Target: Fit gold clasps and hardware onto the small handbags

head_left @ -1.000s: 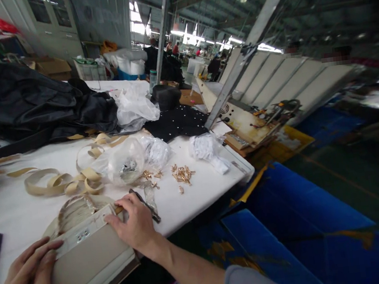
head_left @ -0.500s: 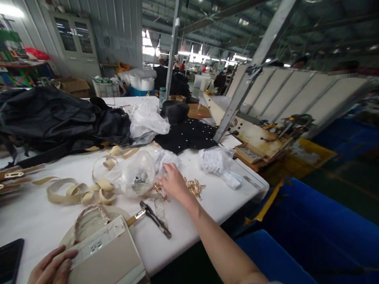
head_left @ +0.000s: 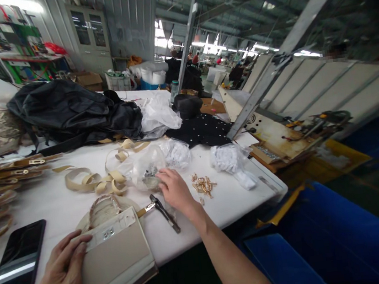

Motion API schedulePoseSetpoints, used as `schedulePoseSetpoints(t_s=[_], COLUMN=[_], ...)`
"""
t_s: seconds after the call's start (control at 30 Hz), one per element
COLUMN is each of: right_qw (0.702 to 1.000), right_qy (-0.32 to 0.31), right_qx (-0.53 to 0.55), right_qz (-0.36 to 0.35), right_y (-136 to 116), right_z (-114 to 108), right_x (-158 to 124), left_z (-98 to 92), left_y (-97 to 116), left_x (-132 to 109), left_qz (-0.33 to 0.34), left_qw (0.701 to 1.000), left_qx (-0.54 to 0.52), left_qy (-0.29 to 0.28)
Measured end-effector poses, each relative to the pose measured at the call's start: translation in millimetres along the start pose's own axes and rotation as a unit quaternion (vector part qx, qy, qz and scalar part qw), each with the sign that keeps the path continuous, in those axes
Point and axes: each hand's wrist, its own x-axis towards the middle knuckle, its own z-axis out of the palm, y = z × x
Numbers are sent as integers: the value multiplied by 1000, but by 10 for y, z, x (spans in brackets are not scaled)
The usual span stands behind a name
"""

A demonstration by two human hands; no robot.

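My left hand (head_left: 62, 275) rests on a beige handbag (head_left: 115, 257), its thumb and fingers closed on the left side. The handbag lies at the table's front edge, with small silver fittings on its upper strip. My right hand (head_left: 176, 189), fingers stretched forward and slightly bent, reaches to a clear plastic bag (head_left: 148, 161) holding small metal parts; its fingertips are at the bag's right side. A hammer (head_left: 164, 213) with a dark head lies below that hand, beside a tan strap with a metal buckle (head_left: 147, 209). Gold-coloured fittings (head_left: 204, 185) lie in a loose pile to the right.
A phone (head_left: 16, 262) lies at the left, below stacked brown straps (head_left: 4, 183). Coiled tan tape (head_left: 94, 181) and a bag of white pieces (head_left: 229, 160) are on the table (head_left: 194, 233). Behind is a black bag (head_left: 75, 112). A blue bin (head_left: 338, 229) stands at the right.
My right hand has moved left and down, from beside the gold fittings to the clear plastic bag. My left hand stays on the handbag. The view has shifted slightly.
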Motion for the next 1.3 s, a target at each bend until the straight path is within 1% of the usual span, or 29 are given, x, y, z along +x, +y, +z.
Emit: schedulePoseSetpoints(t_s=[0.07,0.13,0.2,0.27,0.37,0.43,0.47,0.53,0.6,0.63,0.67,0.7,0.77,0.83,0.9,0.93,1.1,1.3], right_qw=[999,997,995,994,993,989,985,972,954,949,946,947,953,961,964,966,970,978], right_qy=[-50,-71,-84,-91,-83,-90,-110,-185,-260,-282,-292,-292,-272,-245,-224,-216,-209,-169], right_qx=[-11,-25,-42,-60,-86,-114,-129,-147,-142,-134,-128,-124,-110,-78,-44,-36,-83,-102], right_qz=[5,22,27,16,8,17,15,-8,-38,-48,-52,-53,-69,-105,-135,-138,-92,-70], right_y=[-128,-196,-238,-284,-376,-431,-451,-470,-463,-451,-436,-420,-386,-359,-351,-355,-408,-424], right_z=[78,153,203,221,181,107,54,-68,-180,-216,-234,-229,-159,-34,96,151,290,378], right_x=[-71,-95,-86,-56,52,198,299,549,834,976,1109,1229,1411,1498,1496,1473,1337,1323], left_z=[1,2,3,7,14,17,18,16,10,7,3,0,-9,-21,-33,-38,-47,-51], left_y=[33,63,80,83,75,72,73,84,109,125,140,154,170,166,148,136,92,84], left_x=[-1,-3,-8,-13,-18,-17,-15,-11,-10,-12,-16,-20,-29,-33,-31,-29,-18,-16], left_qz=[2,0,-8,-13,-15,-14,-11,-5,0,1,1,0,-3,-5,-5,-5,-7,0], left_qw=[1000,1000,1000,1000,1000,1000,1000,1000,1000,1000,1000,1000,1000,1000,1000,1000,1000,1000], left_qx=[1,2,7,11,12,14,14,11,4,0,-2,-2,0,0,-7,-10,-4,-10], left_qy=[2,1,-1,0,5,5,5,0,-3,-2,0,4,9,6,0,-2,3,4])
